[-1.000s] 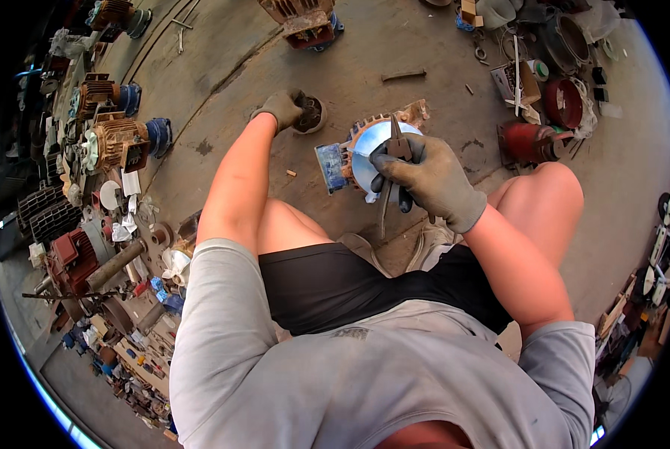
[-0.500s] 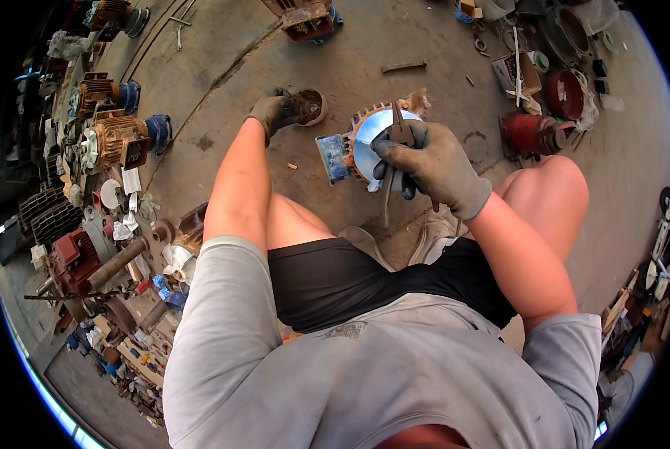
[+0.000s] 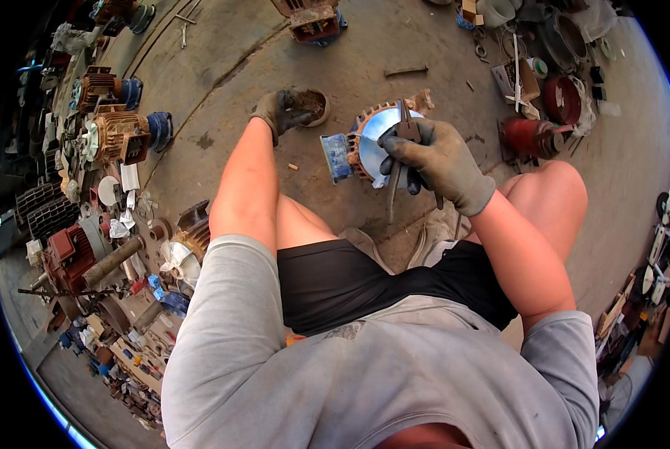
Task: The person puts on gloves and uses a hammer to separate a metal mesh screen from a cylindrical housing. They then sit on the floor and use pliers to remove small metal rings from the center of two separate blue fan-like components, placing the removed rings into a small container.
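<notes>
Gloved in grimy tan cloth with dark, smooth fingers, the right hand (image 3: 441, 161) is closed around a pair of pliers (image 3: 407, 129), its dull brown metal jaws pointing away from the body and a slim, curved handle hanging below the fist. The left hand (image 3: 275, 114), in a similar stained glove, has its fingers bent at the near side of a round bowl (image 3: 325, 106); whether they pinch anything cannot be told. The bowl has a thin, dusty rim and dark, rough stuff inside. Between the hands and the person's shoes (image 3: 430, 232), a motor (image 3: 371, 129) sits on the concrete floor (image 3: 234, 176), showing a smooth, shiny, pale blue disc ringed by rusty, tooth-like fins, with a scuffed blue block (image 3: 338, 159) jutting from its left. The pliers overlap the disc in view; whether they touch it is unclear. Beyond the motor lies a long, brown bolt (image 3: 406, 72), and nearer the left forearm a short, tan stub (image 3: 293, 167). To the right stands a rounded red machine part (image 3: 526, 139), its paint darkened with grime.
</notes>
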Available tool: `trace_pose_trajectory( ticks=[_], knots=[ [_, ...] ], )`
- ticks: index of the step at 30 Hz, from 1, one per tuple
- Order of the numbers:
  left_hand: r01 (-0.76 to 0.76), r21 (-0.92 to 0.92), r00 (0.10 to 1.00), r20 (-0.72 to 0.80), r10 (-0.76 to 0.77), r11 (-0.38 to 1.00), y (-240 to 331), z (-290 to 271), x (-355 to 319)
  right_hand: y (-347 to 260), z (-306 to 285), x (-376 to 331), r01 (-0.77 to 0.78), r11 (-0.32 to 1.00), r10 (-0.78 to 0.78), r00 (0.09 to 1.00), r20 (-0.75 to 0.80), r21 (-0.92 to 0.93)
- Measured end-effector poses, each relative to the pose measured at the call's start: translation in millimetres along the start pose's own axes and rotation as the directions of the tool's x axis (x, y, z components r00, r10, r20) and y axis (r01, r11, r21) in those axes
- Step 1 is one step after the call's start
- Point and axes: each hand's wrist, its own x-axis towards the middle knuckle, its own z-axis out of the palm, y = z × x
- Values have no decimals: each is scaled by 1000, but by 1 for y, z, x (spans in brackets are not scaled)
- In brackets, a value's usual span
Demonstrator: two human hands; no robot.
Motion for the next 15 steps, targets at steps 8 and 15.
trace_pose_trajectory(
  ticks=[8, 15],
  knots=[
    [31, -128, 998, 49, -25, 991, 4, -16, 8, 6, -1, 1, 33, 999, -33, 999, -8, -23],
    [15, -182, 999, -42, -23, 983, 3, -13, 6, 10, -3, 3, 28, 999, -28, 999, 24, 21]
  ],
)
